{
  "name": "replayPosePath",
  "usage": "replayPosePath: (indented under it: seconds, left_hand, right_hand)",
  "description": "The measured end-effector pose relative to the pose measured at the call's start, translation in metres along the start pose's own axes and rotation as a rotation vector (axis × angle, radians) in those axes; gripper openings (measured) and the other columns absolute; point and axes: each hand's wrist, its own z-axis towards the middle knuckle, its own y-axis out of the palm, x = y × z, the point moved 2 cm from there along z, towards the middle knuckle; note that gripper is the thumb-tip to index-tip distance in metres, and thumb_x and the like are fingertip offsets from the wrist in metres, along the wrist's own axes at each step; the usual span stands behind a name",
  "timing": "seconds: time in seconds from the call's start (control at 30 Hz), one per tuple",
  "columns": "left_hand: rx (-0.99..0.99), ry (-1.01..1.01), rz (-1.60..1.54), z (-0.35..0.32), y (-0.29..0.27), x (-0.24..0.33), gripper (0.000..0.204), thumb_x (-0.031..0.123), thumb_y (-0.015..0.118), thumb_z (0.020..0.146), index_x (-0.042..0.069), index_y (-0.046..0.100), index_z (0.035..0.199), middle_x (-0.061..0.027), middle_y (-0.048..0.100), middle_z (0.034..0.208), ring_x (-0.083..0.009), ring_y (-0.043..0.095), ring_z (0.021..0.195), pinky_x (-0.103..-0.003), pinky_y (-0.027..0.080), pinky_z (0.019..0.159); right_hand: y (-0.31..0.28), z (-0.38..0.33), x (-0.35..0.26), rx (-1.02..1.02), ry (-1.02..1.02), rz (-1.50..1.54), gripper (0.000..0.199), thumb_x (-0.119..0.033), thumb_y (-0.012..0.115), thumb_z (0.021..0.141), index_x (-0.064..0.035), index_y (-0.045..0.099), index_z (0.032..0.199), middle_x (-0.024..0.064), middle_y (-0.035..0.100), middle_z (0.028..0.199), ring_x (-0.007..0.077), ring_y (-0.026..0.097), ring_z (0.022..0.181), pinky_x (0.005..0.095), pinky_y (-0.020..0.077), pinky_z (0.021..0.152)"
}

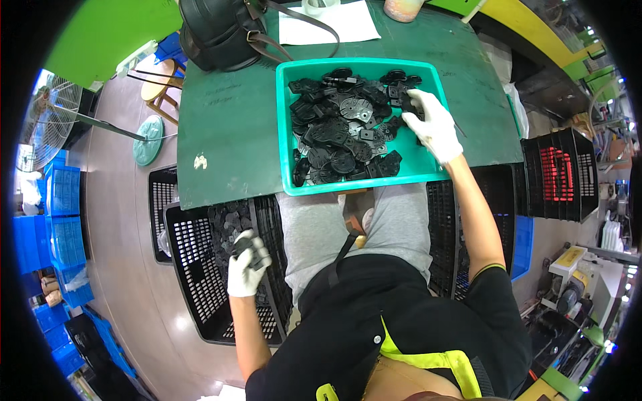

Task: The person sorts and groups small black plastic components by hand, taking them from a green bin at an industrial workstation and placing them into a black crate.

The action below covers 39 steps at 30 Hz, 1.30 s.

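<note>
A teal plastic tray (pixel 361 186) on the green table holds a heap of black plastic parts (pixel 334 130), some rounded and disc-like with small holes. My right hand (pixel 436 127), in a white glove, reaches over the tray's right side. Its fingers and thumb close around a small black part (pixel 408 103), mostly hidden by the glove. Lower left, my gloved left hand (pixel 246 271) grips another black part (pixel 246 248). That hand is above a black slatted crate (pixel 194 260), which has more black parts inside.
At the table's (pixel 231 134) far left sits a black backpack (pixel 221 33), its strap lying over a white sheet (pixel 334 27). More black crates flank my legs. A crate with red contents (pixel 558 174) stands right. A fan (pixel 57 120), a stool (pixel 159 80) and blue bins (pixel 63 200) are left.
</note>
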Motion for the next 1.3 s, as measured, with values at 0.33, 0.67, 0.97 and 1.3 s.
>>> replayPosePath:
  seconds: [0.33,0.67,0.97,1.3]
  left_hand:
    - [-0.445,-0.169,-0.337,0.031,0.152,-0.071,0.061,0.019,0.068,0.085,0.014,0.037,0.138,-0.0147,0.048,0.132,-0.0321,0.05,0.121,-0.052,0.045,0.098]
    - [-0.226,0.0,-0.068,0.02,0.166,-0.089,0.064,-0.005,0.064,0.081,0.004,0.037,0.138,-0.0124,0.048,0.134,-0.0212,0.049,0.121,-0.034,0.042,0.102]
    - [-0.176,0.061,-0.091,0.019,0.156,-0.101,0.055,-0.001,0.067,0.081,0.002,0.043,0.13,-0.0123,0.056,0.121,-0.0198,0.056,0.11,-0.032,0.046,0.095]
    - [0.217,0.142,0.206,0.005,0.072,-0.069,0.058,0.013,0.072,0.08,0.004,0.044,0.129,-0.0088,0.058,0.104,-0.0209,0.065,0.086,-0.032,0.058,0.066]
  right_hand:
    - [-0.009,-0.101,-0.157,-0.357,0.229,0.5,0.04,-0.015,0.071,0.08,-0.0038,0.057,0.116,0.0069,0.064,0.094,0.0126,0.06,0.076,0.0255,0.0493,0.067]
    - [0.015,-0.132,-0.153,-0.205,0.007,0.256,0.023,-0.007,0.068,0.078,-0.0052,0.065,0.101,0.0121,0.065,0.093,0.0295,0.062,0.08,0.0359,0.0504,0.07]
    - [0.026,-0.153,-0.149,-0.22,-0.139,0.183,0.026,-0.006,0.062,0.082,-0.0037,0.063,0.107,0.0172,0.059,0.104,0.0333,0.06,0.089,0.0385,0.0491,0.077]
    - [0.036,-0.159,-0.152,-0.496,-0.055,0.484,0.024,-0.003,0.061,0.081,-0.0017,0.062,0.105,0.0156,0.061,0.101,0.0291,0.062,0.083,0.0354,0.0498,0.074]
